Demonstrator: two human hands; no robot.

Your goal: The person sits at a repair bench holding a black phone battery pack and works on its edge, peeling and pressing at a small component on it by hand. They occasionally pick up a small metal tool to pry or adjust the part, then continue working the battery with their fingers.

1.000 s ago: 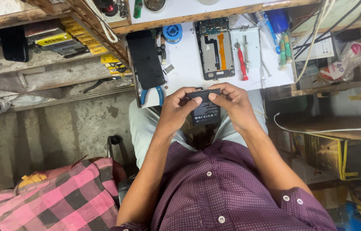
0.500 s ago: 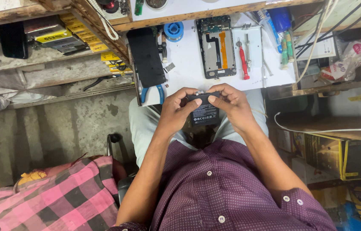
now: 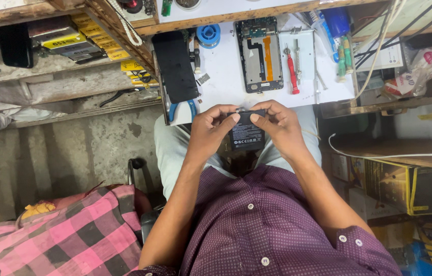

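A flat black phone battery is held over my lap, just in front of the white worktop. My left hand grips its left edge, thumb and fingertips pinching at the top. My right hand grips the right edge, its fingers curled over the top corner. On the worktop straight ahead lies an opened phone body with an orange flex cable, and a black screen panel lies to its left.
A red-handled screwdriver, tweezers, green tools and a blue solder spool lie on the worktop. Yellow-labelled boxes fill a shelf at left. Cables and cartons crowd the right. A pink checked cloth sits lower left.
Both hands keep holding the battery in the same place; the fingertips have shifted slightly along its top edge.
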